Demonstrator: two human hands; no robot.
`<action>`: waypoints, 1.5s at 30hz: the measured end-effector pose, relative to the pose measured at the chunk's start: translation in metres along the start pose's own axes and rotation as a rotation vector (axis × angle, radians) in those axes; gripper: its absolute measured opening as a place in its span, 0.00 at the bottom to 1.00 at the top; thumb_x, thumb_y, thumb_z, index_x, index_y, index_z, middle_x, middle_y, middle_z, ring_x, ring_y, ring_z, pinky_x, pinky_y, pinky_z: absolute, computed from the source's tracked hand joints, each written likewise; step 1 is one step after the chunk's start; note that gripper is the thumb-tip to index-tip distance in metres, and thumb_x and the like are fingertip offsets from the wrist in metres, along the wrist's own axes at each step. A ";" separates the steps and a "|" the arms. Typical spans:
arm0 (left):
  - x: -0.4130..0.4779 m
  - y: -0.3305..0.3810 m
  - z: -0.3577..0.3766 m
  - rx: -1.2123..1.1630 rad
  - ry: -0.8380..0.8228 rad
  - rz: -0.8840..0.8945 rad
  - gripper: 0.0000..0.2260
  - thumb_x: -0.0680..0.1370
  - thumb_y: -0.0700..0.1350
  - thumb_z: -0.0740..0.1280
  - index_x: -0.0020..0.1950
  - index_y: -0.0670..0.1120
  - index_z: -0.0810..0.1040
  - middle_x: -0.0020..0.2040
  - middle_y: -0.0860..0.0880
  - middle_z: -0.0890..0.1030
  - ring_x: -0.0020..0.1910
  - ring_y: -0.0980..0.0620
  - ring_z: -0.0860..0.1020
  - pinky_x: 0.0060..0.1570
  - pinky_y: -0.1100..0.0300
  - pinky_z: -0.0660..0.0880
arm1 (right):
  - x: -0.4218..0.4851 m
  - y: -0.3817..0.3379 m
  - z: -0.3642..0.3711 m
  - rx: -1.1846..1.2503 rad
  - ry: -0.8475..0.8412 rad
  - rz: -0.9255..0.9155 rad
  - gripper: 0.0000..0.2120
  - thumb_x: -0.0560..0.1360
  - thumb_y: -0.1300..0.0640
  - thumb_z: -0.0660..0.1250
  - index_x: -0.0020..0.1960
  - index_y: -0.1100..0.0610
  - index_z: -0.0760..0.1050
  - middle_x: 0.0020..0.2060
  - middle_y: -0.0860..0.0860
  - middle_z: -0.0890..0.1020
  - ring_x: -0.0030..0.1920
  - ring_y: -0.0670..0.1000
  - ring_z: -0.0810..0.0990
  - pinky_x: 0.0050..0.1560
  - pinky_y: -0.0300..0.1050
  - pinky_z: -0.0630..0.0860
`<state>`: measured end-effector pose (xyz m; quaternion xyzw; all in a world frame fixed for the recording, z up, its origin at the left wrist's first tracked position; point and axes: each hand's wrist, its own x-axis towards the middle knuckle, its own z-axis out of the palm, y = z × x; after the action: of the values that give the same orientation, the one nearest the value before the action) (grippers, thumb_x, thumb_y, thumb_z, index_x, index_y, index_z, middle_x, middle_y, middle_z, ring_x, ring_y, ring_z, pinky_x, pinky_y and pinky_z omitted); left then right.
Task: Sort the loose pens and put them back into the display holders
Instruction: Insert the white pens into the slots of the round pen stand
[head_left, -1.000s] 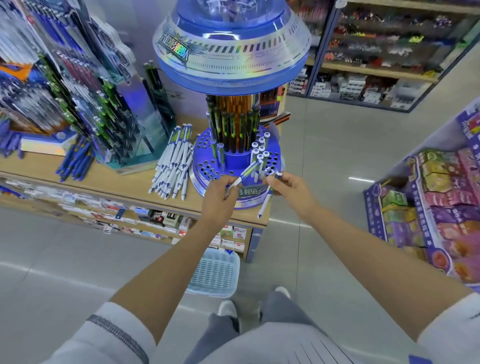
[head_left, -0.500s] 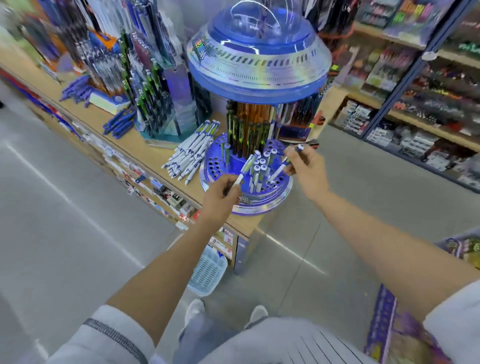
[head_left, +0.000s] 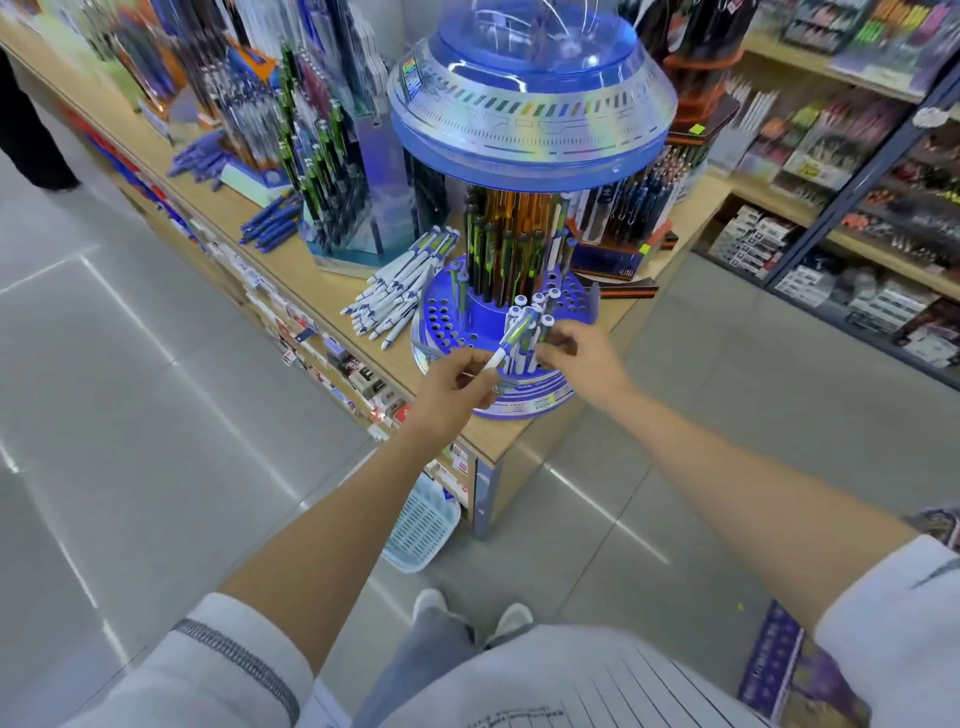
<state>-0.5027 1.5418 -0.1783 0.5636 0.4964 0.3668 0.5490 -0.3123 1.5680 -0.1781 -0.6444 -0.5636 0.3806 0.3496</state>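
The left grip (head_left: 457, 382) pinches a white pen (head_left: 511, 338) near its tip. The pen slants up and to the right over the near rim of the holder (head_left: 452, 322), and its upper end is among the standing pens (head_left: 524, 312).

The right grip (head_left: 579, 353) has its fingers curled against the right side of that cluster. Whether it holds one of the pens cannot be told.

The holder is a round blue perforated base under a wide blue dome (head_left: 530, 104). It stands at the near right corner of the counter (head_left: 311, 280). Most of its near holes are unfilled. Dark pens (head_left: 498, 244) stand upright around its centre column.

The loose pens (head_left: 397, 291), white with blue and green, lie in a pile on the counter just left of the holder. Other pen displays stand farther along the counter to the left.

A pale basket (head_left: 421, 525) sits on the floor (head_left: 130, 415) below the near counter edge.
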 end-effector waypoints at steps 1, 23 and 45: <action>0.001 0.000 0.000 0.004 -0.008 -0.003 0.05 0.80 0.38 0.64 0.48 0.45 0.79 0.37 0.49 0.77 0.38 0.50 0.77 0.46 0.57 0.78 | 0.000 0.000 0.000 0.013 0.011 0.024 0.09 0.74 0.64 0.70 0.52 0.58 0.73 0.42 0.57 0.81 0.44 0.59 0.82 0.53 0.55 0.79; 0.035 -0.003 -0.004 0.691 0.065 0.243 0.24 0.72 0.53 0.73 0.64 0.46 0.73 0.62 0.49 0.75 0.63 0.49 0.71 0.65 0.49 0.66 | -0.016 -0.003 -0.026 0.342 0.461 -0.013 0.04 0.80 0.61 0.63 0.46 0.57 0.72 0.38 0.54 0.80 0.33 0.44 0.81 0.37 0.37 0.77; 0.051 -0.029 -0.021 0.877 -0.124 0.133 0.26 0.76 0.58 0.67 0.70 0.47 0.71 0.74 0.48 0.67 0.74 0.51 0.63 0.75 0.51 0.50 | 0.009 0.015 0.004 -0.008 0.064 0.018 0.03 0.78 0.63 0.65 0.50 0.57 0.76 0.46 0.52 0.81 0.45 0.47 0.80 0.47 0.39 0.76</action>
<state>-0.5157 1.5936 -0.2112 0.7947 0.5338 0.1220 0.2621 -0.3078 1.5756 -0.1939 -0.6625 -0.5479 0.3608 0.3616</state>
